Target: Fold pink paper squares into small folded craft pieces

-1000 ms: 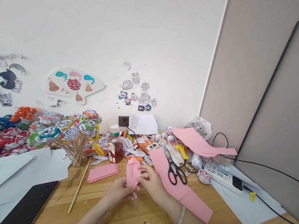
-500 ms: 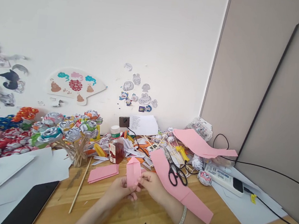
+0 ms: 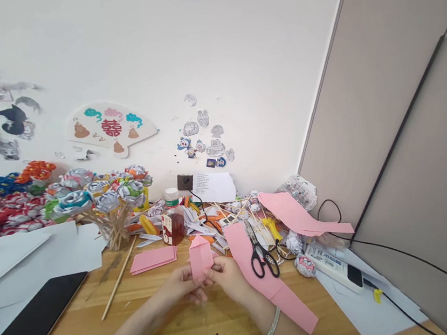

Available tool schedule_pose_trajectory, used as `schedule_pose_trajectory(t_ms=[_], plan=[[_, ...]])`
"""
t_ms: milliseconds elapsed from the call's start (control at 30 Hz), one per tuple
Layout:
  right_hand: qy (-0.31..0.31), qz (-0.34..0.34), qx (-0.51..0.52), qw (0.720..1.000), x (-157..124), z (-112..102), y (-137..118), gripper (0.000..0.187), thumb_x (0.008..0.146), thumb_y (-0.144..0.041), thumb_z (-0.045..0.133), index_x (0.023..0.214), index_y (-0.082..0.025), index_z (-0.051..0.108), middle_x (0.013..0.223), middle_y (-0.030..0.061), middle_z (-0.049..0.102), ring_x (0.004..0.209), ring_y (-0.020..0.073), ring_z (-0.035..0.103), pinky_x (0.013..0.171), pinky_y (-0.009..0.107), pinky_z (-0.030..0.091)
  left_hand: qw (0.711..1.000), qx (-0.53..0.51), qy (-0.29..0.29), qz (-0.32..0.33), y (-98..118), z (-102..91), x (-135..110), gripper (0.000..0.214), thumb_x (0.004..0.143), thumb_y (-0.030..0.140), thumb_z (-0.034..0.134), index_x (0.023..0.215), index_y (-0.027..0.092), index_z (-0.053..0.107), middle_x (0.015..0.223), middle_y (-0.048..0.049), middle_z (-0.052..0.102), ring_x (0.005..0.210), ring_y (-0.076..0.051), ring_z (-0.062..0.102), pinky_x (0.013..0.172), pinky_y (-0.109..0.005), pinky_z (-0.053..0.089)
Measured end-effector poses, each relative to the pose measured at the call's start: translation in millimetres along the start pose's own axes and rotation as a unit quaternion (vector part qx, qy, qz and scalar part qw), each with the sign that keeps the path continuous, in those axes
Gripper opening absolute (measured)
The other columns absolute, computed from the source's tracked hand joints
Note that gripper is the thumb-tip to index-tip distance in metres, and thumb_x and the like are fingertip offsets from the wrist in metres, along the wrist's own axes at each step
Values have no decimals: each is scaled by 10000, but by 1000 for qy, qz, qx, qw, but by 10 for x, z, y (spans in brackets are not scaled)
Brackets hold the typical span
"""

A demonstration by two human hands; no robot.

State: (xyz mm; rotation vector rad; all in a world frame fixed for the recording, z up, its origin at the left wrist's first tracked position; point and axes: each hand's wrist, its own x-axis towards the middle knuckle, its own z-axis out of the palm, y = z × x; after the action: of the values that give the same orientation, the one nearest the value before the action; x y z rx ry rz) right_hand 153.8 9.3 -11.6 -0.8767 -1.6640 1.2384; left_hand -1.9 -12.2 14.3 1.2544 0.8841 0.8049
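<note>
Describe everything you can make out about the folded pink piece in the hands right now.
The pink piece looks like plain paper, small and narrow, held roughly upright. Its upper end is folded over, coming to a blunt peak. The left hand holds it near the bottom, while the right hand pinches its right side. Fingers hide its lower part. In the view it appears over the wooden table, just below and right of the bottle.

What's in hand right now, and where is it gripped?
A folded pink paper, held in both hands: the left hand grips its lower end, and the right hand pinches its right edge, toward the bottom.
</note>
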Motion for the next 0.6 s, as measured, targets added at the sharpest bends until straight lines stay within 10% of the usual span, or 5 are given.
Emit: schedule_pose_trajectory(t_ms=[600], plan=[[17,-59,-141,988,-46,-21,-134,349,854,-357,373,626,-143,525,613,5,579,599,119,541,570,210,400,991,113,64,-9,-60,10,66,415,559,531,612,694,157,494,586,-6,627,410,-136,583,402,-225,404]])
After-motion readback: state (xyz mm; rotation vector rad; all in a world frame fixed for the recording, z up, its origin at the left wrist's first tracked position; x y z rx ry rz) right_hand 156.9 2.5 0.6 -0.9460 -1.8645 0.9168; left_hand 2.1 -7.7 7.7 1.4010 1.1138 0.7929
